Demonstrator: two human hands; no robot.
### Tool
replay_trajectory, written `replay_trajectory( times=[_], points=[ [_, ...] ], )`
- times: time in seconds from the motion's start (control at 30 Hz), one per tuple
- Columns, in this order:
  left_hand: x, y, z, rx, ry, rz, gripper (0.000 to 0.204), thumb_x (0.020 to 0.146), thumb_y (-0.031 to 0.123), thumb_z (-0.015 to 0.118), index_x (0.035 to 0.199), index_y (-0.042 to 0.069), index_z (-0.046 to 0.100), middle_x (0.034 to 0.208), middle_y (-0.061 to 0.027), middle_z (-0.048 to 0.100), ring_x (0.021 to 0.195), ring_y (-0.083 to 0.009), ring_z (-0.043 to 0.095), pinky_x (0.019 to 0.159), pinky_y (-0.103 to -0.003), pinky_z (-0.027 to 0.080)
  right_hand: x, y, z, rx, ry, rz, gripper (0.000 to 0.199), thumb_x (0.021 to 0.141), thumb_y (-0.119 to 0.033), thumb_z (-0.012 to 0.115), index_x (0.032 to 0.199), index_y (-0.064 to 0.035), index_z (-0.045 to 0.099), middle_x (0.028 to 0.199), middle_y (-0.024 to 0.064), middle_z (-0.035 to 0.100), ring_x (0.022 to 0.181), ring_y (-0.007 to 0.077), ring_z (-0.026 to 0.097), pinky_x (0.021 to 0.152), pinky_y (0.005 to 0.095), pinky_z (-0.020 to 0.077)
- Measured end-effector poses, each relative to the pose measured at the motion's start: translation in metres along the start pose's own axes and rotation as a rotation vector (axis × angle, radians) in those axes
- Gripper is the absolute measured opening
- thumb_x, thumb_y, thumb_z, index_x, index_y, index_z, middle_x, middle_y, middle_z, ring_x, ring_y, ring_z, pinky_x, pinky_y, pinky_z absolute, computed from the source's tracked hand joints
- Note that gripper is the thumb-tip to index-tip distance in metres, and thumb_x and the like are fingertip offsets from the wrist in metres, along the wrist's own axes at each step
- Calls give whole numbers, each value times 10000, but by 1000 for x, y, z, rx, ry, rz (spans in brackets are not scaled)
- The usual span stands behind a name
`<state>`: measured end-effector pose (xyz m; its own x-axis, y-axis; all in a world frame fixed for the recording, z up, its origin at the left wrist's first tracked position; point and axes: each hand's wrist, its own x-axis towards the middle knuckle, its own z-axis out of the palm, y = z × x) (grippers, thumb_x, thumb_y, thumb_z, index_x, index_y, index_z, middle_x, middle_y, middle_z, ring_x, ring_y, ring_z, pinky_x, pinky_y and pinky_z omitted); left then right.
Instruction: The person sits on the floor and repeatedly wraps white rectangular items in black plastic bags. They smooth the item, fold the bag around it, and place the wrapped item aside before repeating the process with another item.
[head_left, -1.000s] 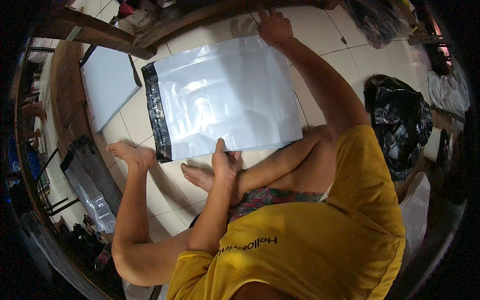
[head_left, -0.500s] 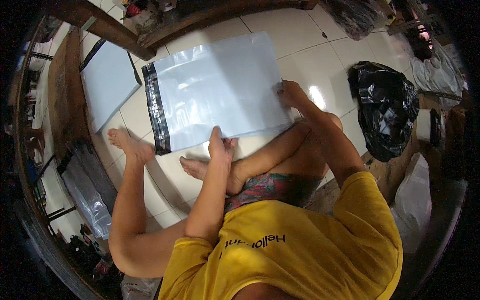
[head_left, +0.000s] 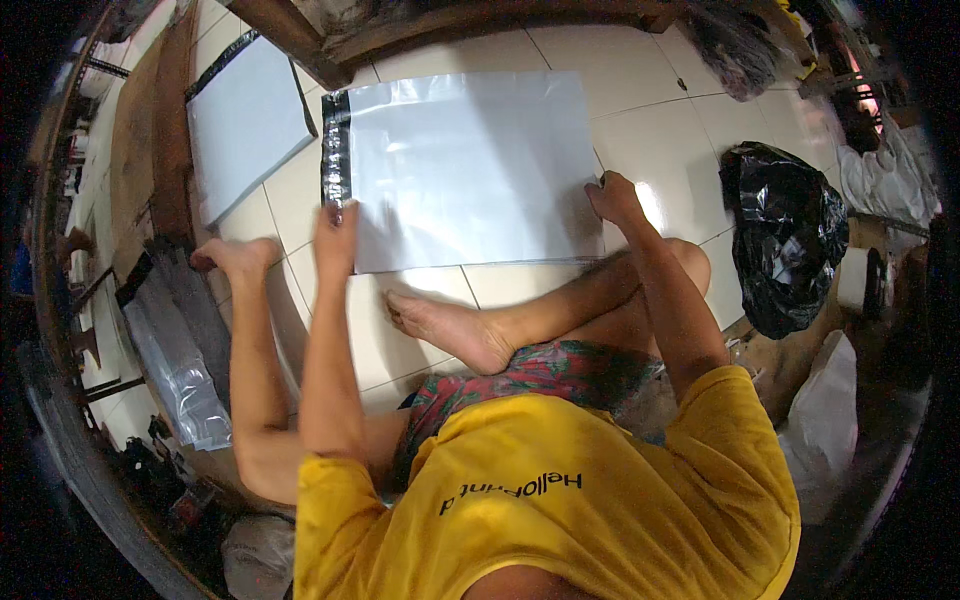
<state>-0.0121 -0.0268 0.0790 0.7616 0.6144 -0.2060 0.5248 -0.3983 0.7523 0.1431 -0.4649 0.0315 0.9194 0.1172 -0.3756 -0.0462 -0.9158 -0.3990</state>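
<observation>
In front of me a stack of pale grey plastic mailing bags (head_left: 470, 170) is held level by its two short ends. A glossy black strip runs along its left end. My left hand (head_left: 336, 238) is closed on the near left corner, thumb on top by the black strip; motion smears it a little. At the opposite end, my right hand (head_left: 614, 198) pinches the right edge, its fingers partly hidden. The sheets look flat and squared, with several layers showing along the near edge.
A second stack of grey mailing bags (head_left: 250, 125) lies on the tiled floor at the far left, beside a wooden board (head_left: 150, 150). More folded grey bags (head_left: 180, 385) rest at near left. To the right sits a crumpled black plastic bag (head_left: 785, 235). A wooden beam (head_left: 480, 30) crosses the far side.
My left hand has slid from the middle of the near edge to the left corner. The stack now sits straighter and appears shifted rightward as the view moved; my right hand keeps its edge.
</observation>
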Motion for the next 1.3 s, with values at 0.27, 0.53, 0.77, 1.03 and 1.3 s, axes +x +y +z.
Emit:
replay_trajectory(
  times=[0.27,0.53,0.77,1.03,1.3],
  points=[
    [59,-24,28,657,46,-116,734,782,498,733,1266,-24,551,1173,-289,582,1070,-469,599,977,-507,478,0,-3,10,-6,59,-15,348,842,-298,698,958,23,634,957,261,673,921,412,679,806,477,555],
    [89,-68,0,76,7,-150,638,783,400,776,1172,-59,564,940,-225,697,862,-305,692,783,-389,540,-6,-14,0,60,-37,8,329,829,-286,693,969,11,668,982,236,696,951,416,683,820,470,561],
    [84,-22,9,191,-121,-117,457,845,311,693,1076,-62,566,912,-227,672,806,-305,685,707,-417,541,-17,-20,-2,58,16,60,369,866,-286,664,1044,37,676,1031,253,699,994,353,685,853,416,530],
    [105,-53,-2,-345,-334,-298,471,881,234,611,1219,-74,498,912,-152,638,748,-221,633,669,-384,518,-6,0,9,501,-133,310,389,923,-236,651,1224,4,592,980,146,677,818,249,647,663,389,533],
    [100,-43,2,-57,-336,-115,461,922,193,550,1281,-68,424,968,-183,625,822,-247,620,768,-397,518,1,23,44,698,66,-14,410,959,-157,599,1339,-31,510,1099,146,640,929,263,624,819,406,519]
  ],
)
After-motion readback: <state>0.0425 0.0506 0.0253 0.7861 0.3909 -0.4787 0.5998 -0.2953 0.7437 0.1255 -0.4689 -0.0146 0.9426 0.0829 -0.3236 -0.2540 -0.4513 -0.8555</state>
